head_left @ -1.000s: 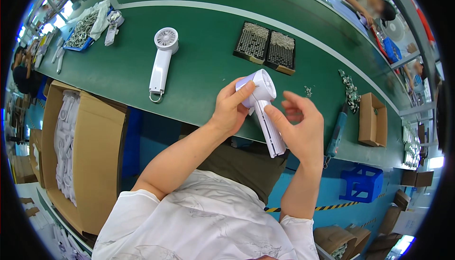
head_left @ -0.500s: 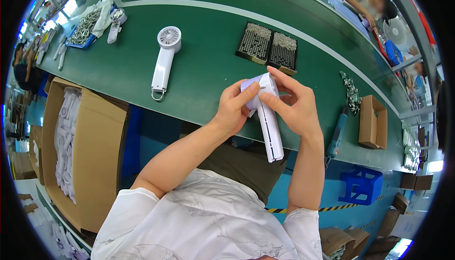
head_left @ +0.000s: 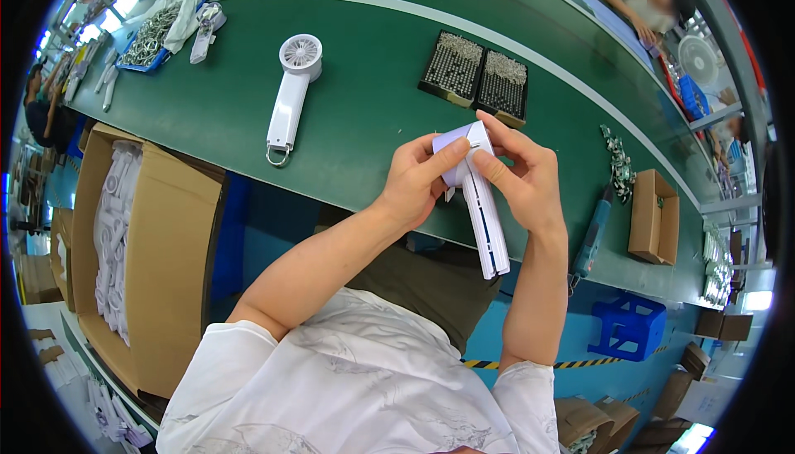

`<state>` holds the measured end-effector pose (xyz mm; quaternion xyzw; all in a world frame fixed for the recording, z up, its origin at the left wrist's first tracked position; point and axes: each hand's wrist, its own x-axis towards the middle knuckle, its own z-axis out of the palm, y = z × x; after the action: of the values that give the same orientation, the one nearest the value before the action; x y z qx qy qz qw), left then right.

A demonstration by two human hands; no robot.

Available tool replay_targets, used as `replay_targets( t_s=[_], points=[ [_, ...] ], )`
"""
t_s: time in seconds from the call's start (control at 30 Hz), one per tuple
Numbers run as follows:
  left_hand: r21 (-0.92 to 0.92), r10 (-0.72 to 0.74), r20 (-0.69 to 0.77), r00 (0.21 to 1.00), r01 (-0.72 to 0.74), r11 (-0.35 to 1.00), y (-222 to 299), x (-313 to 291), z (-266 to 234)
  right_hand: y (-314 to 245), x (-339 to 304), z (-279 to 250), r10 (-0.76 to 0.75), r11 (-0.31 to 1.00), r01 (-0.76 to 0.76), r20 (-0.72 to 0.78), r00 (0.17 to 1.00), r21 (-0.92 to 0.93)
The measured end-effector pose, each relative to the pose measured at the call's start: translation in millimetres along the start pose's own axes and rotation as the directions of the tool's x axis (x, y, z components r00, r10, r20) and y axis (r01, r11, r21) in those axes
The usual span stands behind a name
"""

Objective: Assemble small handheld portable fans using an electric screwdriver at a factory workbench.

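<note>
A white and pale lilac handheld fan [head_left: 486, 230] is held in front of me, its round head up and its handle slanting down toward my lap. A dark slot runs along the handle's side. My left hand [head_left: 416, 179] closes round the head from the left, thumb on top. From the right, my right hand [head_left: 527, 185] grips the same head, its thumb pressed near the joint with the handle and its fingers behind. Another white handheld fan [head_left: 288, 110] lies on the green bench [head_left: 356, 65] to the left, grille upward, with a metal ring at its lower end.
Two black trays of small screws [head_left: 451, 69] lie beyond my hands. An electric screwdriver [head_left: 593, 230], metal parts [head_left: 617, 160] and a small cardboard box [head_left: 654, 218] are at right. A large carton [head_left: 170, 263] of white parts stands left, near a blue tray of metal rings [head_left: 153, 36].
Both hands and the held fan have shifted slightly to the right in the picture. The grip stays on the fan's head. The bench items have shifted slightly in view.
</note>
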<state>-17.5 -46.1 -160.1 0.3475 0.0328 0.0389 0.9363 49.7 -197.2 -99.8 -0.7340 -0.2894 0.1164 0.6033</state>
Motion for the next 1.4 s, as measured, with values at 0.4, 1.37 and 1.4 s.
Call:
replay_targets(
  t_s=[0.4,1.37,1.4],
  points=[
    [0.02,-0.003,-0.033,0.999,0.004,1.0,-1,0,1,6,-1,-1,-0.004,0.997,0.005,-0.004,1.0,0.08],
    [0.046,-0.048,-0.055,0.997,0.05,0.998,-3,-1,-1,8,-10,-13,0.008,0.975,0.005,-0.057,0.998,0.224],
    [0.048,-0.035,-0.066,0.997,0.039,0.998,-4,-2,-1,8,-9,-12,-0.039,0.985,0.047,-0.054,0.998,0.166]
  ],
)
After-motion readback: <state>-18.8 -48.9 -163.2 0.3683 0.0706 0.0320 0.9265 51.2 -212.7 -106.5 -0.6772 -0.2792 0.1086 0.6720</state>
